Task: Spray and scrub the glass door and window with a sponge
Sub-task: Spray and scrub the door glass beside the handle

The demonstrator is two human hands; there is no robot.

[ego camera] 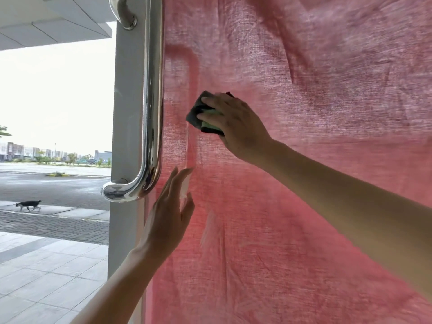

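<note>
Scrubbing step: the right hand clasps the dark-green rectangular sponge against the pink-curtained glass door. The left hand lies flat, fingers straight, seemingly bracing it. Next, sweep across unscrubbed glass.

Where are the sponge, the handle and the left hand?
sponge (193,116), head view, its dark left edge
handle (153,101), head view, middle of the upright bar
left hand (167,213), head view, back of the hand
</note>
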